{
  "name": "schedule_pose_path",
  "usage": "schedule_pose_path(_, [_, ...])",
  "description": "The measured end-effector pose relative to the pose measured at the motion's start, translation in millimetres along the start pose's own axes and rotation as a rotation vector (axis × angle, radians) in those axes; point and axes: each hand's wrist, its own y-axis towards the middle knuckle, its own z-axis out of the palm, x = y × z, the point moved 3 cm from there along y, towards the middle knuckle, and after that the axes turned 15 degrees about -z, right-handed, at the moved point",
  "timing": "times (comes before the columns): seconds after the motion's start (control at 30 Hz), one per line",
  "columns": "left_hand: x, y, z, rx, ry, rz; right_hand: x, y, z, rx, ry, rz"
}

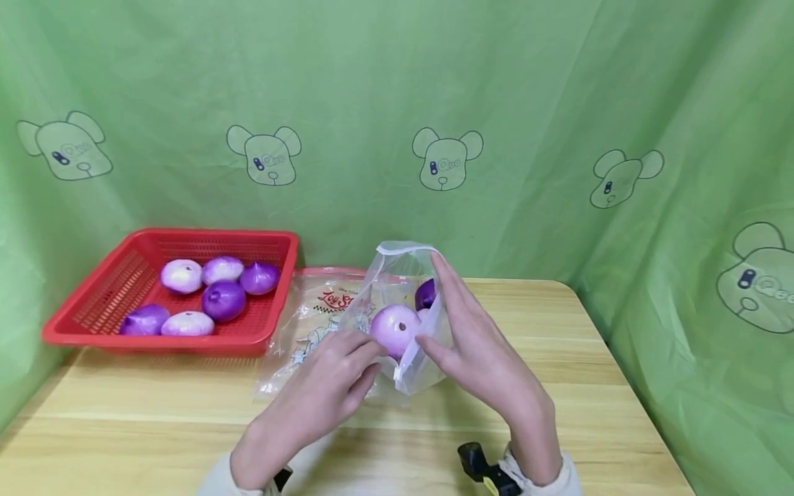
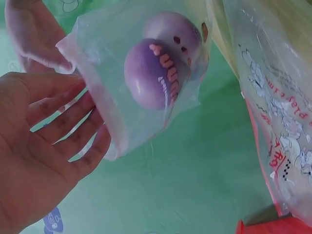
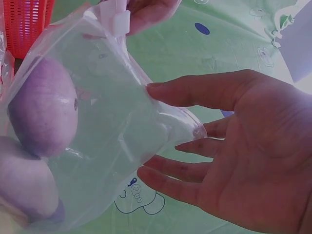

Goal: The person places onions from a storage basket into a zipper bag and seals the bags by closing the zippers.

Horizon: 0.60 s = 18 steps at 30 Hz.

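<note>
A clear plastic zip bag (image 1: 428,372) stands with its mouth spread, a light purple onion (image 1: 395,331) inside and a darker onion (image 1: 425,295) partly hidden behind the film. My left hand (image 1: 338,372) pinches the bag's near rim on the left, fingers curled; in the left wrist view that hand (image 2: 53,117) has its thumb at the rim and fingers behind it. On the other side, my right hand (image 1: 474,337) lies against the bag with long, nearly straight fingers. The right wrist view shows this hand (image 3: 234,146) with thumb and fingers spread about the bag's edge and a white slider (image 3: 121,23).
At the left, a red basket (image 1: 180,342) holds several purple onions (image 1: 223,300). A flat printed zip bag (image 1: 310,324) lies between basket and hands on the wooden table (image 1: 155,413). A green curtain (image 1: 353,83) hangs behind and at the right.
</note>
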Motion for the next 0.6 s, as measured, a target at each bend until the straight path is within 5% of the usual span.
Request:
schedule_pose_path(0.2, [12.3,3.3,-13.6,-0.044,0.012,-0.042,-2,1,0,-0.006,-0.055,0.006])
schedule_pose_path(0.6, [63.1,1.7,-57.2,-0.201,0.066,-0.196,-6,3,3,0.010,-0.068,0.027])
